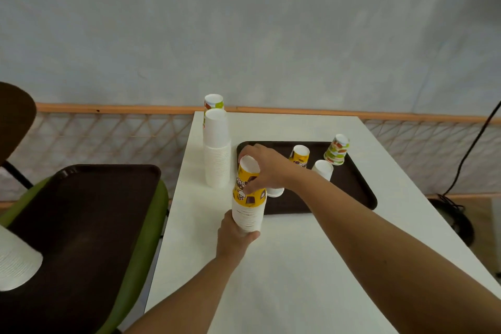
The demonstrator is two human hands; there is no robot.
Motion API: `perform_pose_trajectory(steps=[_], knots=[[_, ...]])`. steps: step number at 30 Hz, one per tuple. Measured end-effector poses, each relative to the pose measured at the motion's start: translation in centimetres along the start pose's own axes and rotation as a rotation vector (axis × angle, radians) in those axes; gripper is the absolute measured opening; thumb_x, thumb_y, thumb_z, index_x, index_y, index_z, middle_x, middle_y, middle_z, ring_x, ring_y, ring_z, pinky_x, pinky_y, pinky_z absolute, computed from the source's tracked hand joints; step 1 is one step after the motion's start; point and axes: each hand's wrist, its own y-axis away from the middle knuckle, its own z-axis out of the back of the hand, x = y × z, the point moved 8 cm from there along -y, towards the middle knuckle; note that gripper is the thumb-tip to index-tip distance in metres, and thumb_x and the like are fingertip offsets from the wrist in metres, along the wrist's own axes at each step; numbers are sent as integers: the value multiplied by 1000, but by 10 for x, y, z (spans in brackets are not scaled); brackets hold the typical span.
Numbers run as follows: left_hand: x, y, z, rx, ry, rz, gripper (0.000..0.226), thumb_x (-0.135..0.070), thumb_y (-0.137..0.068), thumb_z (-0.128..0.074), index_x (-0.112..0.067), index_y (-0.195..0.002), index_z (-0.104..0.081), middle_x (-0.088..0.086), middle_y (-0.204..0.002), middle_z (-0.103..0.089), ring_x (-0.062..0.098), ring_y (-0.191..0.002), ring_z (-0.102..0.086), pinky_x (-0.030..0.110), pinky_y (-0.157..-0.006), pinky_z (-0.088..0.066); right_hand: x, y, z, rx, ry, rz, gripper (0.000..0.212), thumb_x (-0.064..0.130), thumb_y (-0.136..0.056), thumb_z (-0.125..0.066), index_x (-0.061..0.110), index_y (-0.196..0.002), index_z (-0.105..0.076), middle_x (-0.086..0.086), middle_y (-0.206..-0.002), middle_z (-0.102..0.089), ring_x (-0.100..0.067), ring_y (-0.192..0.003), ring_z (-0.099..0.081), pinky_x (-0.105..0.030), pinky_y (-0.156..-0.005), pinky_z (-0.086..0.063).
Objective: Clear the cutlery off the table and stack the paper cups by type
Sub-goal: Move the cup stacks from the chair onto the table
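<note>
A stack of upside-down yellow printed paper cups [249,198] stands near the left side of the white table [298,266]. My left hand [234,236] grips the base of the stack. My right hand [264,168] holds the top yellow cup. On the dark tray [352,187] stand a yellow cup [299,156], a plain white cup [322,169] and a green-and-red patterned cup [337,149], all upside down. Another white cup [275,192] is partly hidden under my right wrist. A tall white cup stack [217,149] and a green patterned stack [214,102] stand at the back left.
A second dark tray [81,225] lies on a green chair [151,225] to the left, with a white cup stack [16,260] lying on it. A wooden rail [108,108] runs behind the table. A black cable [466,160] hangs at the right.
</note>
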Motion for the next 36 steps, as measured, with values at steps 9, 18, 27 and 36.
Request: perform_pose_trajectory(steps=[9, 18, 27, 36], knots=[[4, 8, -7, 160, 15, 34, 82, -20, -66, -81, -15, -136, -37, 4, -133, -52, 25, -119, -53, 38, -102, -45, 7, 5, 1, 111, 257, 48, 64, 28, -72, -79, 21, -126, -46, -4, -119, -48, -20, -101, -49, -28, -75, -45], [23, 25, 50, -113, 213, 41, 50, 6, -77, -66, -10, -121, -49, 6, -103, -50, 21, -89, -48, 21, -74, -44, 61, 2, 11, -46, 275, 202, 51, 46, -80, -67, 18, -120, -52, -3, -118, -52, -20, -107, -50, -35, -89, -45], [53, 53, 158, -502, 73, 77, 21, 1, -79, -62, -5, -97, -55, 6, -87, -54, 20, -77, -51, 24, -69, -37, 146, -12, -20, -50, 62, 405, 40, 33, -82, -70, 12, -113, -56, -6, -113, -57, -21, -105, -54, -33, -86, -47], [123, 80, 265, -692, 139, 238, 35, -3, -80, -67, -5, -112, -54, 9, -99, -57, 19, -85, -56, 26, -73, -44, 232, -45, -91, 112, -42, 472, 46, 32, -81, -71, 12, -120, -55, -8, -115, -56, -19, -106, -55, -33, -88, -49]])
